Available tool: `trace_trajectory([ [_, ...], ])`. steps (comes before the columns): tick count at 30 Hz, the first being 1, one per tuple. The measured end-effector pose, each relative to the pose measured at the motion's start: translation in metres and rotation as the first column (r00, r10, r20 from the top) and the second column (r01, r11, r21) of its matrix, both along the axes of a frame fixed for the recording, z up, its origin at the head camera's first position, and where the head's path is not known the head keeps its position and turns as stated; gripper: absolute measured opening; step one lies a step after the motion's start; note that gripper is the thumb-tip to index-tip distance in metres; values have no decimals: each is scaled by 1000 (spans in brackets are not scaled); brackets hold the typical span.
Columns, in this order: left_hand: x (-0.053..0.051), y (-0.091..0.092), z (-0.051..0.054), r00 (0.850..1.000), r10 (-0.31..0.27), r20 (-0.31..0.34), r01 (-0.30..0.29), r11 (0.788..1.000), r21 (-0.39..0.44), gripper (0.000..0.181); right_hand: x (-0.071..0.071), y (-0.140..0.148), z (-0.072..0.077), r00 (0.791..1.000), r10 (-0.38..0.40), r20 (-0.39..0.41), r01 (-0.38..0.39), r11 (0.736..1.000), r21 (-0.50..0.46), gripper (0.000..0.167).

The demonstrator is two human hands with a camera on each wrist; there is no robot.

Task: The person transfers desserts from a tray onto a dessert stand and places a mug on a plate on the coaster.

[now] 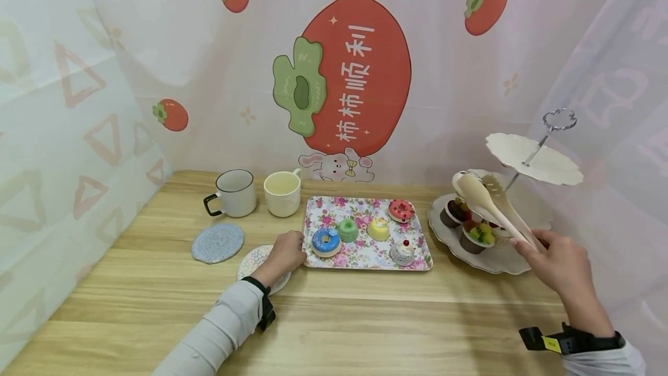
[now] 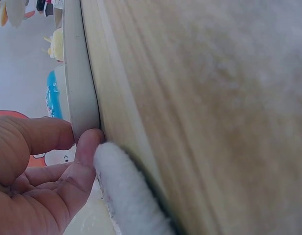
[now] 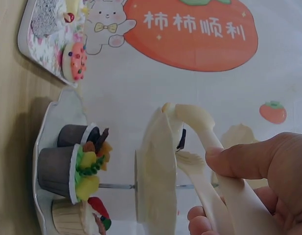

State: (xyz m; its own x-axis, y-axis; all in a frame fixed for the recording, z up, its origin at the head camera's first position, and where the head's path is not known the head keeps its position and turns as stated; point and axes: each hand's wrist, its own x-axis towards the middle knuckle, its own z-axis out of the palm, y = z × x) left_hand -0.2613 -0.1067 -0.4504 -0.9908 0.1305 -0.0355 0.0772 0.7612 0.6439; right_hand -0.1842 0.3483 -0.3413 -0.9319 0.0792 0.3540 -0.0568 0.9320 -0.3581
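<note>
Tongs (image 1: 485, 199), smooth-armed, are gripped by right hand (image 1: 561, 263); left hand (image 1: 285, 255) pinches rectangular floral tray (image 1: 362, 257).

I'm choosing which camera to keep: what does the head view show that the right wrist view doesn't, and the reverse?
Only the head view: the left hand, the white mug, the yellow mug, the blue coaster, the speckled coaster and the blue donut.

Only the right wrist view: the underside of the upper plate, and plainly the red topping on the pale cupcake, which the tongs seem mostly to hide in the head view.

Both: the right hand gripping the tongs, the floral tray and the red donut.
</note>
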Motion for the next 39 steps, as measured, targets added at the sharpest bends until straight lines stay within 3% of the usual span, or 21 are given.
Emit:
trace_trajectory([
  [3,0,0,0,1000,1,-8,-1,1000,-5,18,-3,3,0,1000,-11,3,11,1000,-4,48],
  [10,1,-1,2,999,-12,-45,12,1000,2,28,-8,8,-3,998,-37,43,37,999,-12,50],
  [13,0,-2,1,999,-15,-50,15,1000,2,23,-9,9,-4,998,-44,53,44,999,-8,50],
  [18,0,-2,0,999,-16,-43,16,1000,3,17,-12,11,-5,997,-46,64,46,999,-2,51],
  [25,-1,-1,1,1000,-1,-28,1,1000,-7,28,-15,11,-5,997,-37,71,37,999,6,54],
  [39,0,-1,1,1000,-3,-28,3,1000,-5,13,-13,10,-3,996,-29,82,30,999,-10,56],
])
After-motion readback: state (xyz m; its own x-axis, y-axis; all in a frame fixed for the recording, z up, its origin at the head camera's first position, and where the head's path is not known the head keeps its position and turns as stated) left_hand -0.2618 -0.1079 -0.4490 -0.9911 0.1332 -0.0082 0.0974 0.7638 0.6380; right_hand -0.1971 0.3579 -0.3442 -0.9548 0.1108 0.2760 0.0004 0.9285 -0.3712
